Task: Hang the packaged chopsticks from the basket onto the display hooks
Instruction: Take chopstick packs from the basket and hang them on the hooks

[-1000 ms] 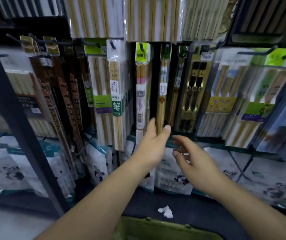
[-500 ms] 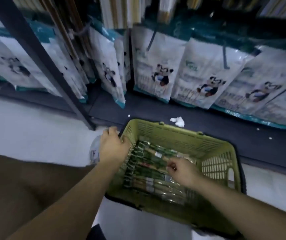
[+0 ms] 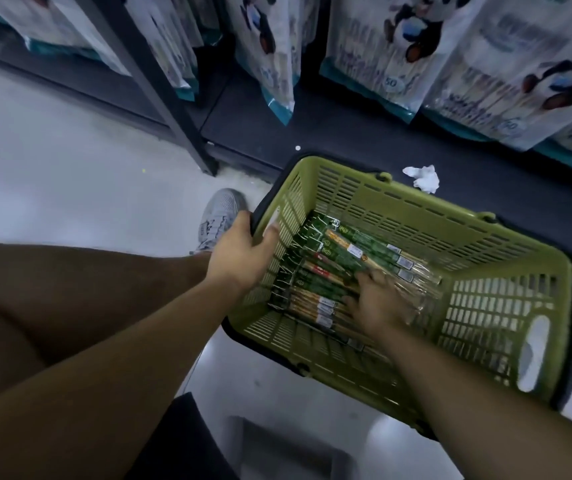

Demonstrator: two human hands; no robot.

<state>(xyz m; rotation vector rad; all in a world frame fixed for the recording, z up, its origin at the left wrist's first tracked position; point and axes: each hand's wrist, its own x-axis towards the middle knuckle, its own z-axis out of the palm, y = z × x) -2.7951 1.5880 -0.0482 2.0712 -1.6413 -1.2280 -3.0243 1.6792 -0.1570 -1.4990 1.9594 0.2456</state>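
Gripping the basket (image 3: 416,206) rim with the left hand (image 3: 241,252), thumb inside. Laying the right hand (image 3: 378,304), fingers spread, on packaged chopsticks (image 3: 346,249) beneath it — grasp impossible to tell.

The basket (image 3: 433,220) is olive-green slotted plastic with a cut-out grip in its right end wall. It stands upright on the floor (image 3: 70,188), and the left hand (image 3: 243,251) grips its left rim. Inside, the chopsticks (image 3: 357,251) lie flat and side by side across the bottom: long clear packs with green cards, white labels and pale sticks. The right hand (image 3: 378,303) rests on them, its grasp unclear.
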